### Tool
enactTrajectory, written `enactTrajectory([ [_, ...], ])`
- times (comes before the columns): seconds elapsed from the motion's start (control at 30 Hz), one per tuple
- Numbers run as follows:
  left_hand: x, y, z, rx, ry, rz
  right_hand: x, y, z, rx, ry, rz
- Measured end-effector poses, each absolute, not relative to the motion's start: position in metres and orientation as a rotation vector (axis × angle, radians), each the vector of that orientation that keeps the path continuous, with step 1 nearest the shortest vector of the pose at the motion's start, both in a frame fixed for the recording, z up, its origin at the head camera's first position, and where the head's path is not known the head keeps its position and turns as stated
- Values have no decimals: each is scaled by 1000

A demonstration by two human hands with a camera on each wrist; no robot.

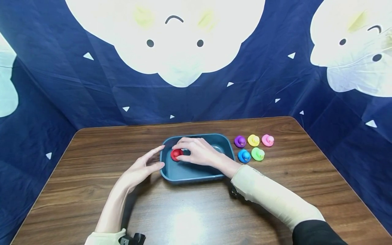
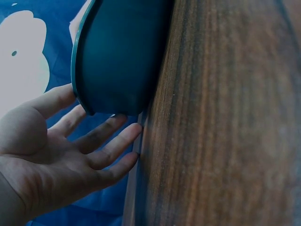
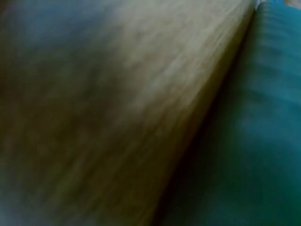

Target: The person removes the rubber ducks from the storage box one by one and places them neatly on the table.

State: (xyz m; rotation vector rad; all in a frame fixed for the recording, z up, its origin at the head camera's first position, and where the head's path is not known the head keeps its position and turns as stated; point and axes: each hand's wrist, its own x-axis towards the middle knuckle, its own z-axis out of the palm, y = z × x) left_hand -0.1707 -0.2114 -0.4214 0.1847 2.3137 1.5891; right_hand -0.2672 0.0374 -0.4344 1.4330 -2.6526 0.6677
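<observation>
A dark teal plastic bin (image 1: pixel 186 176) sits on the wooden table, its outer wall (image 2: pixel 122 56) large in the left wrist view. Inside it, toward the left end, my right hand (image 1: pixel 197 151) pinches a red rubber duck (image 1: pixel 176 154) between thumb and fingers. My left hand (image 1: pixel 139 170) is at the bin's left end, fingertips and thumb right at the rim. In the left wrist view, that hand (image 2: pixel 56 150) has its fingers spread and extended toward the bin. The right wrist view is blurred and shows only table and bin wall (image 3: pixel 254 141), with the hand out of sight.
Right of the bin, small rubber ducks stand in two rows: purple (image 1: pixel 240 141), yellow (image 1: pixel 253 140) and pink (image 1: pixel 267 140) behind, blue (image 1: pixel 244 156) and green (image 1: pixel 258 154) in front. A blue cloth (image 1: pixel 101 85) with white cloud shapes hangs behind the table (image 1: pixel 92 160).
</observation>
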Motion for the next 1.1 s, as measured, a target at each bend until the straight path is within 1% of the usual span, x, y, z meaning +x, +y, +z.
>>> enactTrajectory([
  [0.43,-171,-212,-423,197,2308,1598,-267,35,-438,1469,-2656,583],
  [1.1,-170,-211,-422,194,2297,1606,-268,36,-439,1494,-2595,596],
])
